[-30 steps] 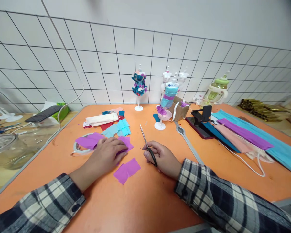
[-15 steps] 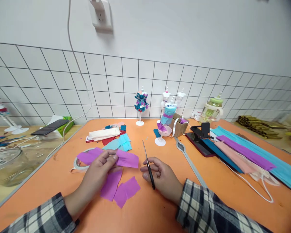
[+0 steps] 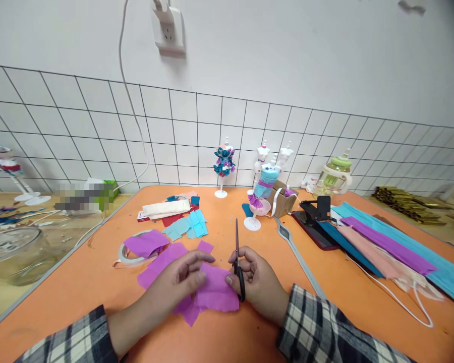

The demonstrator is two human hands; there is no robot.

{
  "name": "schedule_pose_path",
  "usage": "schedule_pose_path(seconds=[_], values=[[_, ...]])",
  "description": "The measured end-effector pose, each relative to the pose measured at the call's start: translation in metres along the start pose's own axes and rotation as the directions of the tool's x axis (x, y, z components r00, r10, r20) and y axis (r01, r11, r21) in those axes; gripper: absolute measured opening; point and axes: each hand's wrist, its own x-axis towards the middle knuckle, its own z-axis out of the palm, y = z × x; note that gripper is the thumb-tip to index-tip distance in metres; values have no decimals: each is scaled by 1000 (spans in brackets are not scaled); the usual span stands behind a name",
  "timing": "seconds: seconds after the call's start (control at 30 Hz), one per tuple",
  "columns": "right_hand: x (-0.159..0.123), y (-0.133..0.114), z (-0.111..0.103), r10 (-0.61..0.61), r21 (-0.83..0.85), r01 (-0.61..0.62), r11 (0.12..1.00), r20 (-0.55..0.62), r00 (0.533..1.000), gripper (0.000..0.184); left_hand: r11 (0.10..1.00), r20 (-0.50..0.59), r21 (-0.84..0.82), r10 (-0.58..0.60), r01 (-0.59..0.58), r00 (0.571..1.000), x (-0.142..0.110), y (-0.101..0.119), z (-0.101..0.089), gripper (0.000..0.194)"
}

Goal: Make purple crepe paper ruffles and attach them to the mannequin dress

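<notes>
In my right hand is a pair of scissors with black handles, its blades closed and pointing away from me. The right thumb also presses on the right edge of a purple crepe paper piece. My left hand is at that piece's left edge, its thumb and fingers apart and the thumb tip against the paper. Under and beside the left hand lie more purple pieces. Another purple piece rests on a roll of white tape.
Light blue paper pieces and a cream strip bundle lie behind. Small dress-form stands and a brown box are at the back. To the right are a grey zipper strip, a dark phone and folded crepe paper.
My left hand has moved right and released the purple piece it pinched, which now lies to its left. Another purple piece is now between the hands, with the right thumb on it.
</notes>
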Motion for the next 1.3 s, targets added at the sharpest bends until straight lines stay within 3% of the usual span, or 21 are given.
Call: schedule_pose_path(seconds=[0.1,0.17,0.3,0.43,0.6,0.8,0.9,0.97,1.03,1.17,1.3], values=[[-2,1,2,-21,-45,22,999,23,1000,45,971,57,237,-32,17,998,-3,-2,6,33],[-2,0,1,-43,-54,42,998,-14,999,45,958,54,287,-23,6,998,-4,-4,8,36],[2,-1,-5,-67,-89,60,994,-84,994,41,977,-156,209,69,-35,985,1,-3,0,35],[-1,-1,-6,-8,-224,16,974,35,999,32,997,-367,66,47,-24,929,7,4,-12,33],[-15,-3,3,48,-469,20,883,132,990,20,995,-459,-67,33,-72,888,8,12,-11,31],[-21,-4,9,103,-539,9,842,177,979,24,998,-445,-31,43,-63,894,5,10,-2,38],[-21,-3,10,100,-546,8,838,168,981,22,997,-552,-46,28,-64,833,4,7,-2,38],[-21,-4,11,99,-551,10,835,169,981,21,995,-636,-14,64,-94,769,4,5,-4,40],[-21,-6,11,94,-558,20,830,175,980,19,993,-667,42,109,-109,737,5,4,-7,44],[-23,-12,13,67,-582,50,811,179,982,16,990,-634,80,139,-115,760,5,8,-8,47],[-24,-16,15,73,-633,47,772,162,984,18,993,-582,-35,73,-115,810,2,14,0,50]])
